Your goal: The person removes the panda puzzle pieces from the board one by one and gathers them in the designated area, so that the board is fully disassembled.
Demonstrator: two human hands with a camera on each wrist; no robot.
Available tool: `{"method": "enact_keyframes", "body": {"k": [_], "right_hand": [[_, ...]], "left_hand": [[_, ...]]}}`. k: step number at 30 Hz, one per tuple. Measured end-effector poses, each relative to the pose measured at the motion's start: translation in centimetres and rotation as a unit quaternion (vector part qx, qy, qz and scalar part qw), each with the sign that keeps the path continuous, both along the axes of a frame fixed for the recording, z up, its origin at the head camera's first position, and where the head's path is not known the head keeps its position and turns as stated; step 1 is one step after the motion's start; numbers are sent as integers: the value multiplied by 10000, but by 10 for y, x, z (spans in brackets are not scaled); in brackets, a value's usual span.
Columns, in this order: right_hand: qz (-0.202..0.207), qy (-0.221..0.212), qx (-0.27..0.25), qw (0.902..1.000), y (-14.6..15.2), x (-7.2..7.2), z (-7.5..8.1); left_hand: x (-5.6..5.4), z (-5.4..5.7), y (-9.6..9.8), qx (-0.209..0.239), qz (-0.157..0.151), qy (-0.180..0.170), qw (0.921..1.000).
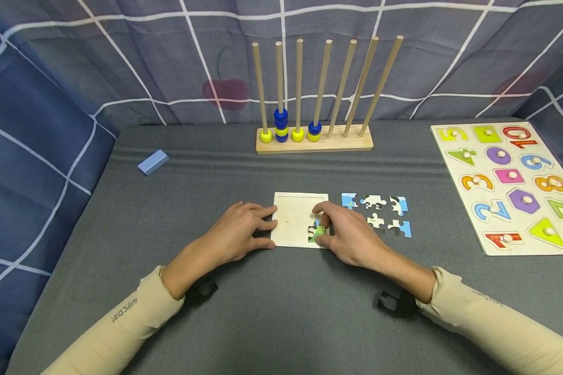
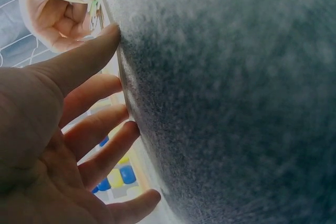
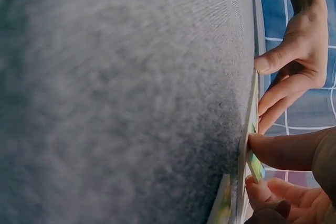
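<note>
A square wooden puzzle tray (image 1: 293, 219) with a raised border lies on the grey table. Along its left edge rest the thumb and fingertips of my left hand (image 1: 241, 232), fingers spread and fairly straight. Over the tray's lower right corner, my right hand (image 1: 354, 234) pinches a green, black and white jigsaw piece (image 1: 313, 232) between thumb and fingers. The piece (image 3: 255, 165) stands tilted at the tray in the right wrist view. Right of the tray lie several loose jigsaw pieces (image 1: 374, 201) in blue, black and white, partly behind my right hand.
Behind the tray stands a wooden bead rack (image 1: 314, 147) with upright pegs and blue and yellow beads. A number and shape peg board (image 1: 485, 179) lies at the right. A blue block (image 1: 153, 162) sits at the back left. Checked cloth (image 1: 169, 62) hangs around the table.
</note>
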State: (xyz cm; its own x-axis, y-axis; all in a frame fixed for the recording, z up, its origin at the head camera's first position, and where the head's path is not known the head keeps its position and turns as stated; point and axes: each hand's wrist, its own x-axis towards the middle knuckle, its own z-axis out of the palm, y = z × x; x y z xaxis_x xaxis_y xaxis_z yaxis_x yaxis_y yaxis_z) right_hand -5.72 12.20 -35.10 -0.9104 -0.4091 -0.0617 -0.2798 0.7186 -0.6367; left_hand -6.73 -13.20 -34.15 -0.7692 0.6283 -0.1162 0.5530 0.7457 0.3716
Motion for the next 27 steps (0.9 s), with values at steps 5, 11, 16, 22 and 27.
{"method": "enact_keyframes", "body": {"k": [5,11,16,22,27], "right_hand": [[121,52,-31,9999,2,0,-2],[336,35,-103,9994,4,-1,-3],[434,-83,-264,9987,7,-3,-2],[273,-99,-955,9950,9,-1,-1],[242,-46,-1418,9896,16,2,4]], "left_hand": [[0,0,0,-21,-15,-17,10000],[0,0,0,-16,6,-36,10000],[0,1,0,-25,21,-65,10000],[0,0,0,-72,-8,-20,10000],[1,0,0,-52,-4,12,10000]]}}
